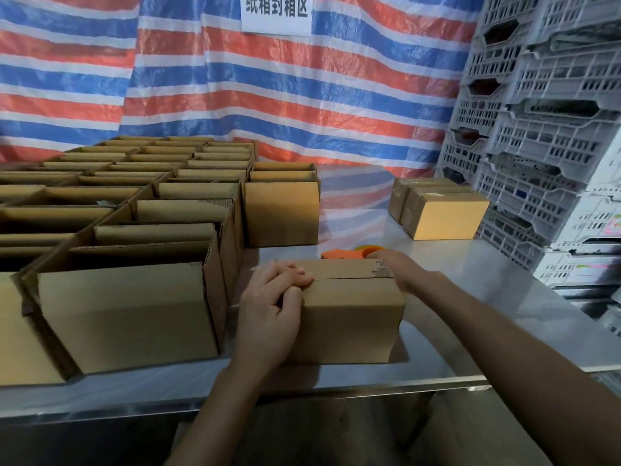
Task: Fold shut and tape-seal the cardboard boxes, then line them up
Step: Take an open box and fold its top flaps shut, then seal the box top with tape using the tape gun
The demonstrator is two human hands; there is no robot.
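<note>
A small cardboard box stands on the steel table in front of me, its top flaps folded down and meeting at a seam. My left hand grips the box's left end, fingers on the top, thumb on the front face. My right hand reaches over the box's far right corner to an orange tape dispenser lying just behind it; the fingers are hidden, so its hold is unclear. Sealed boxes sit in a row at the back right.
Many open-topped cardboard boxes fill the left half of the table in rows. Grey plastic crates are stacked high along the right. A striped tarp hangs behind. The table's front edge runs just below the box.
</note>
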